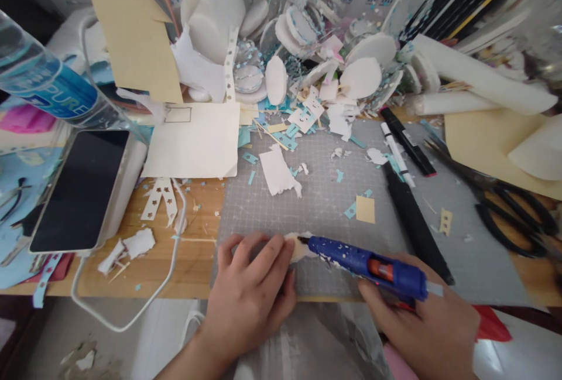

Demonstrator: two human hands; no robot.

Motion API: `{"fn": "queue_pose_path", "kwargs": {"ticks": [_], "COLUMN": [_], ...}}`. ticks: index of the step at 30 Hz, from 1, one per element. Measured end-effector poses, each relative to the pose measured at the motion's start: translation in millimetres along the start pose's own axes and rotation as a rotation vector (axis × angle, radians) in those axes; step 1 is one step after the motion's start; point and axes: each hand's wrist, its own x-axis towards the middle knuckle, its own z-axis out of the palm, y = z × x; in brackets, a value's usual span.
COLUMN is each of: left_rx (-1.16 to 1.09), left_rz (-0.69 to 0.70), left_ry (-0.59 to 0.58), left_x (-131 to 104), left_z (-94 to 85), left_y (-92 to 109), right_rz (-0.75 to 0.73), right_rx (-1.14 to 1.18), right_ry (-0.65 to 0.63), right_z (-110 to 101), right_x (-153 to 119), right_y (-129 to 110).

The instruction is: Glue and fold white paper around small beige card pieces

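Observation:
My right hand (432, 318) is wrapped around a blue hot glue gun (351, 258), its dark nozzle pointing left. The nozzle tip meets, or hovers just over, a small cream-and-white piece (302, 245) near the front edge of the grey cutting mat (316, 210). With bent fingers, my left hand (254, 286) holds that piece at its left side, covering part of it. I cannot tell whether it is paper or foam. A torn white paper scrap (277, 170) and a small yellow square (365, 209) lie beyond the hands on the mat.
At right lie scissors (504, 198), a black knife-like tool (417, 225) and markers (406, 141). A phone (81, 190), a water bottle (48, 78) and a looping white cable (169, 274) are at left. White discs (362, 77) and paper scraps are heaped at the back.

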Motion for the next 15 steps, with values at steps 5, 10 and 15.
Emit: {"fn": "queue_pose_path", "kwargs": {"ticks": [5, 10, 15], "left_rx": [0.000, -0.003, -0.001], "left_rz": [0.002, 0.002, -0.002], "left_ry": [0.002, 0.010, 0.001], "left_x": [-0.5, -1.2, 1.4], "left_z": [0.0, -0.1, -1.0], "left_y": [-0.6, 0.1, 0.7], "right_rz": [-0.055, -0.054, 0.006], "right_rx": [0.014, 0.023, 0.043], "right_ry": [0.019, -0.002, -0.030], "right_z": [-1.5, -1.7, -4.0], "right_x": [-1.6, -5.6, -7.8], "right_y": [3.2, 7.6, 3.3]}}
